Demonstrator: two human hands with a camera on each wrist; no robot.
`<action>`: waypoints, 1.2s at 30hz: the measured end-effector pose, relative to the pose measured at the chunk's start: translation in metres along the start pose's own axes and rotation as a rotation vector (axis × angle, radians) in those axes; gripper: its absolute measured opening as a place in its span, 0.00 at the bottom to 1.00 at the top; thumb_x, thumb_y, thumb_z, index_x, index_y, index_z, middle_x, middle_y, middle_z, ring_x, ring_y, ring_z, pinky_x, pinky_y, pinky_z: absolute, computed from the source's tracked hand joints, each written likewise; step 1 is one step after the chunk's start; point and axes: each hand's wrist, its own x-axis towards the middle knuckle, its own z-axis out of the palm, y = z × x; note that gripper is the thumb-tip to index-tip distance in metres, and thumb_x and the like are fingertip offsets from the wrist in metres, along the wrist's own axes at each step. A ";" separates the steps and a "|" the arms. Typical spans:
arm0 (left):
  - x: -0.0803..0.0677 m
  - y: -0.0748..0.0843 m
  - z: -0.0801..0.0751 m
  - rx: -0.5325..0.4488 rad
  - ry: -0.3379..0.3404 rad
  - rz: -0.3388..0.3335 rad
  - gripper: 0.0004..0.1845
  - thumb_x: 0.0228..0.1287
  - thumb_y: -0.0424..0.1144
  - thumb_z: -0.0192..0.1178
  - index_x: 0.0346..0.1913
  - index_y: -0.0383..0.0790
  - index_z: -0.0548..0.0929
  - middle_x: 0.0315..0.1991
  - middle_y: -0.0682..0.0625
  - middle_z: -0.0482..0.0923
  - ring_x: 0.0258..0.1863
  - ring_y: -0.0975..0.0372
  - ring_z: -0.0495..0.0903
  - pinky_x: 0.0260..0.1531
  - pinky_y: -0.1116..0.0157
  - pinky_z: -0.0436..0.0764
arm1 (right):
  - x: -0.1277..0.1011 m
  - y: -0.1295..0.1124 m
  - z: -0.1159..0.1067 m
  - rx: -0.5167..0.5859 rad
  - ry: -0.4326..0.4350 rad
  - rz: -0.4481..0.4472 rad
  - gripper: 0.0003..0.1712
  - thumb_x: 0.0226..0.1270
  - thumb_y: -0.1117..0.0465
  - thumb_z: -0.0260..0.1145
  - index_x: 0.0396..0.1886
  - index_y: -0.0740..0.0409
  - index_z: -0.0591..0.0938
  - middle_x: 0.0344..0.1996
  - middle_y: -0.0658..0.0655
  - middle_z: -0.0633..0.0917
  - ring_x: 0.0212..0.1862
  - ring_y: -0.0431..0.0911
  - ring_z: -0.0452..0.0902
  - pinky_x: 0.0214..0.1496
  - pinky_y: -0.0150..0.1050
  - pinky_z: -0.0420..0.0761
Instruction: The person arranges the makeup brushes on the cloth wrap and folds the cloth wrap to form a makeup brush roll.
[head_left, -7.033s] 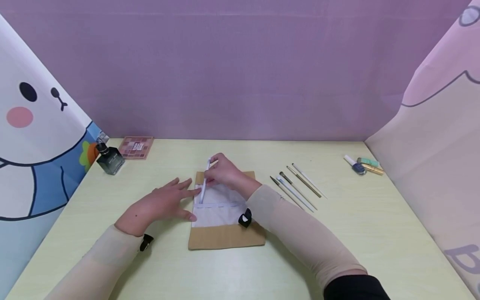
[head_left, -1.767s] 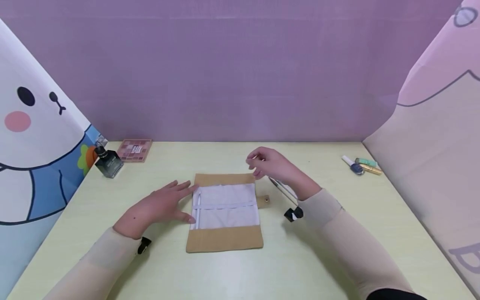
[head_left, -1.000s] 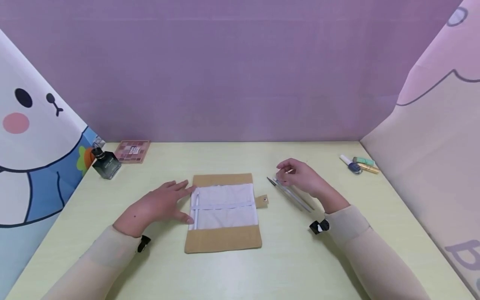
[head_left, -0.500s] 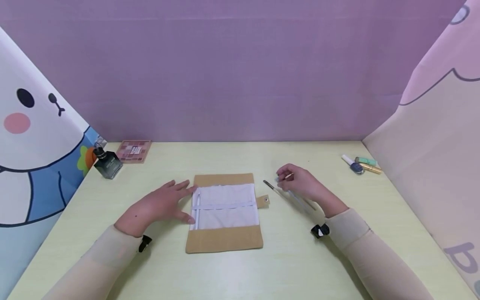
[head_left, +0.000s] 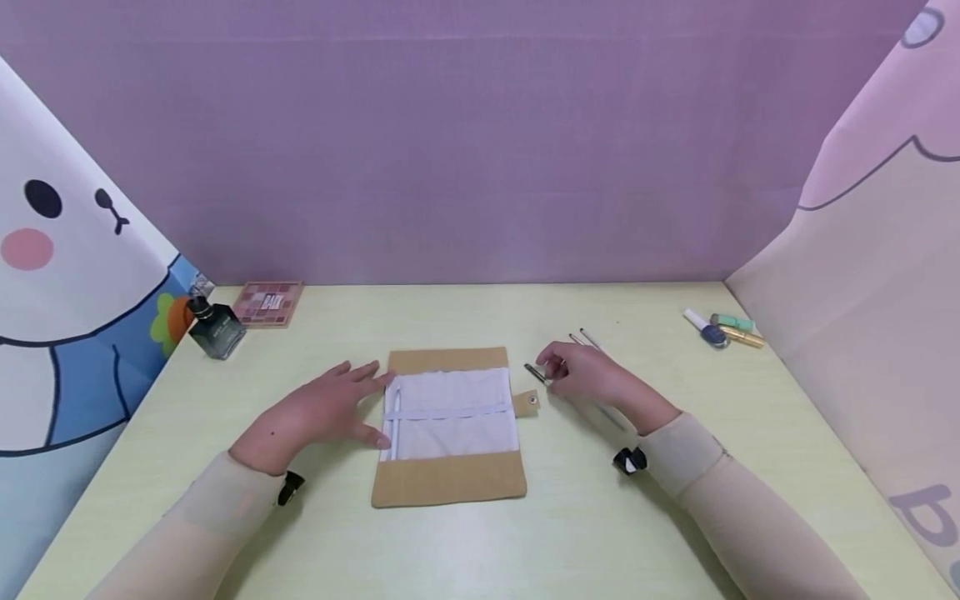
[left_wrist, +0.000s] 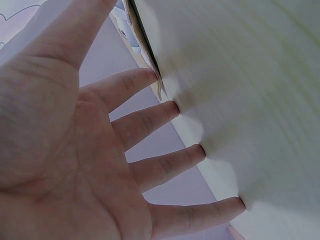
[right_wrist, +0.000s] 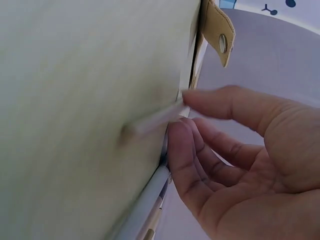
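A tan fabric brush case (head_left: 450,482) lies unfolded on the table, its pale lining crossed by a strap. One white makeup brush (head_left: 395,433) is tucked under that strap along the left side. My left hand (head_left: 322,407), fingers spread, has its index finger and thumb at the case's left edge. To the right of the case, my right hand (head_left: 588,372) pinches a dark-tipped makeup brush (head_left: 535,373) between thumb and fingers. In the right wrist view this brush's pale handle (right_wrist: 155,119) is blurred. Other brushes (head_left: 591,339) lie beneath and behind that hand, partly hidden.
A snap tab (head_left: 527,403) sticks out from the case's right side. At the back left are a dark glass bottle (head_left: 217,329) and a pink palette (head_left: 267,303). Several small cosmetics (head_left: 712,336) lie at the back right. A purple backdrop (head_left: 480,150) stands behind the table.
The white brush, earlier in my right hand, now sits under the case's strap. My right hand has moved right to the loose brushes and taken hold of the dark-tipped one. My left hand stays put.
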 end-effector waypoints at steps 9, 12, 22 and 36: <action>-0.002 0.001 -0.003 0.012 -0.004 0.005 0.60 0.50 0.67 0.78 0.83 0.45 0.66 0.85 0.33 0.57 0.80 0.23 0.56 0.71 0.26 0.70 | 0.002 -0.004 -0.002 -0.035 -0.010 -0.004 0.19 0.67 0.74 0.68 0.57 0.66 0.83 0.45 0.59 0.87 0.49 0.48 0.82 0.54 0.40 0.85; -0.002 0.001 -0.004 0.016 -0.002 0.010 0.60 0.50 0.67 0.79 0.83 0.45 0.66 0.84 0.32 0.58 0.79 0.23 0.57 0.71 0.26 0.70 | 0.002 -0.005 -0.001 -0.051 -0.013 -0.006 0.19 0.67 0.73 0.68 0.57 0.66 0.83 0.45 0.59 0.88 0.49 0.48 0.83 0.54 0.41 0.86; -0.002 0.001 -0.002 0.020 0.005 0.019 0.60 0.50 0.68 0.78 0.83 0.45 0.66 0.84 0.32 0.58 0.79 0.23 0.57 0.71 0.26 0.70 | 0.004 -0.006 0.001 -0.093 -0.013 0.010 0.19 0.65 0.71 0.72 0.56 0.64 0.84 0.45 0.58 0.88 0.49 0.48 0.83 0.57 0.44 0.85; 0.002 -0.004 0.002 0.024 0.011 0.026 0.60 0.51 0.68 0.77 0.83 0.45 0.66 0.84 0.33 0.59 0.79 0.23 0.58 0.72 0.27 0.70 | 0.003 -0.014 -0.009 -0.067 0.003 0.051 0.23 0.67 0.69 0.68 0.62 0.65 0.84 0.49 0.59 0.89 0.52 0.49 0.84 0.57 0.43 0.86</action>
